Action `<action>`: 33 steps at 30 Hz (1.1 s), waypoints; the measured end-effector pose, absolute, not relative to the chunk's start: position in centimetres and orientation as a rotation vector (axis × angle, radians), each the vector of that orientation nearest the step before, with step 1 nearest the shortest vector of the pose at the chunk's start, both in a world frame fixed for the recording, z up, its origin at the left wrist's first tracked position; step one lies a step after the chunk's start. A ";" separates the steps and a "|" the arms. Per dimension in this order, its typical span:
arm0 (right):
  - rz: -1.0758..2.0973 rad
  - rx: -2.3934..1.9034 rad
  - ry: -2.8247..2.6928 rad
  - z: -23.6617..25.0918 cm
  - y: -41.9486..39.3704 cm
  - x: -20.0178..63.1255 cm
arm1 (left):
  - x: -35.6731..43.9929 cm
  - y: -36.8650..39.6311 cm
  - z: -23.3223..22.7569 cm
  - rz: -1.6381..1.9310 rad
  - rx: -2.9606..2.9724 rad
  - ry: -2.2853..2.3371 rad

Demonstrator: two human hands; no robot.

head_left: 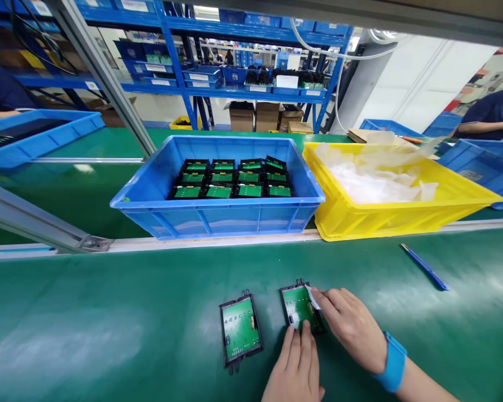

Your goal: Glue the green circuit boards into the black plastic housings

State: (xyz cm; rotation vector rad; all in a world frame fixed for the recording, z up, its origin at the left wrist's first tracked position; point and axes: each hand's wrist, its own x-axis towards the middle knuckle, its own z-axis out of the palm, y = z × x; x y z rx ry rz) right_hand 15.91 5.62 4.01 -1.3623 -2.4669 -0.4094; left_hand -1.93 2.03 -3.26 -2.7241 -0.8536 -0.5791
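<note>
Framed circuit board (300, 309) flat on green belt (109, 324), likely light, rigid, fragile: grip by black frame edges. Left hand (295, 365) presses its near edge, fingers flat. Right hand (350, 326) pinches white label (313, 297) on it. Second board (240, 329) just beside, left.

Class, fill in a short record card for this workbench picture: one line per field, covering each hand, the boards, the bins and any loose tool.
Surface: green bench
Left hand: left hand rests its fingers on the near edge of the right board
Right hand: right hand with a blue wristband pinches a white strip at that board's corner
Other board: left board, lying apart and untouched
Blue bin: blue bin holds rows of similar boards
Yellow bin: yellow bin holds clear plastic wrapping
Loose tool: blue pen
</note>
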 end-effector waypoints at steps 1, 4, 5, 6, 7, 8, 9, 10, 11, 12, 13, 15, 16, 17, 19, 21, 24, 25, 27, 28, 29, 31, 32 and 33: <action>-0.404 -1.368 -2.470 4.0 5.6 15.9 | -1.9 2.3 -3.0 -0.613 -2.708 -0.830; -0.373 -1.367 -2.478 4.1 5.6 16.1 | -1.6 3.0 -2.4 -0.687 -2.651 -0.787; -0.365 -1.362 -2.477 4.0 5.6 16.1 | -1.4 3.2 -2.3 -0.701 -2.629 -0.780; -0.360 -1.358 -2.476 4.0 5.6 16.2 | -1.2 3.3 -2.4 -0.711 -2.613 -0.769; -0.353 -1.358 -2.477 4.0 5.6 16.2 | -1.0 3.3 -2.4 -0.723 -2.601 -0.762; -0.343 -1.355 -2.481 4.0 5.7 16.3 | -0.7 3.3 -2.5 -0.735 -2.589 -0.765; -0.331 -1.354 -2.483 4.0 5.7 16.4 | -0.5 3.2 -2.6 -0.749 -2.578 -0.779; -0.318 -1.352 -2.486 3.9 5.7 16.4 | -0.3 3.2 -2.6 -0.759 -2.569 -0.794; -0.309 -1.345 -2.485 3.9 5.7 16.4 | -0.2 3.1 -2.7 -0.761 -2.562 -0.807; -0.303 -1.338 -2.483 3.9 5.7 16.4 | -0.1 3.0 -2.7 -0.757 -2.557 -0.813; -0.302 -1.327 -2.479 3.9 5.7 16.5 | 0.0 3.0 -2.7 -0.750 -2.556 -0.812; -0.306 -1.315 -2.475 3.9 5.8 16.5 | -0.1 3.0 -2.7 -0.742 -2.557 -0.804; -0.307 -1.310 -2.474 3.8 5.8 16.5 | -0.1 3.0 -2.6 -0.736 -2.558 -0.801; -0.305 -1.307 -2.471 3.8 5.8 16.4 | -0.1 3.0 -2.6 -0.727 -2.561 -0.797; -0.289 -1.303 -2.466 3.8 5.8 16.4 | -0.2 2.9 -2.4 -0.701 -2.566 -0.788; -0.272 -1.286 -2.464 3.9 5.9 16.4 | -0.2 2.9 -2.3 -0.673 -2.567 -0.780; -0.259 -1.271 -2.467 4.0 6.0 16.4 | -0.3 2.8 -2.2 -0.649 -2.558 -0.775; -0.259 -1.271 -2.470 4.0 6.0 16.4 | -0.3 2.8 -2.2 -0.639 -2.556 -0.773; -0.262 -1.278 -2.477 4.0 6.1 16.4 | -0.3 2.7 -2.2 -0.609 -2.562 -0.771; -0.267 -1.281 -2.479 4.0 6.1 16.4 | -0.4 2.7 -2.2 -0.595 -2.568 -0.769; -0.270 -1.283 -2.482 4.0 6.1 16.4 | -0.4 2.7 -2.2 -0.588 -2.572 -0.768; -0.276 -1.279 -2.486 4.1 6.2 16.4 | -0.4 2.6 -2.1 -0.593 -2.576 -0.771; -0.277 -1.275 -2.488 4.1 6.2 16.4 | -0.4 2.6 -2.0 -0.604 -2.575 -0.775; -0.277 -1.269 -2.489 4.2 6.2 16.4 | -0.5 2.6 -1.9 -0.613 -2.573 -0.780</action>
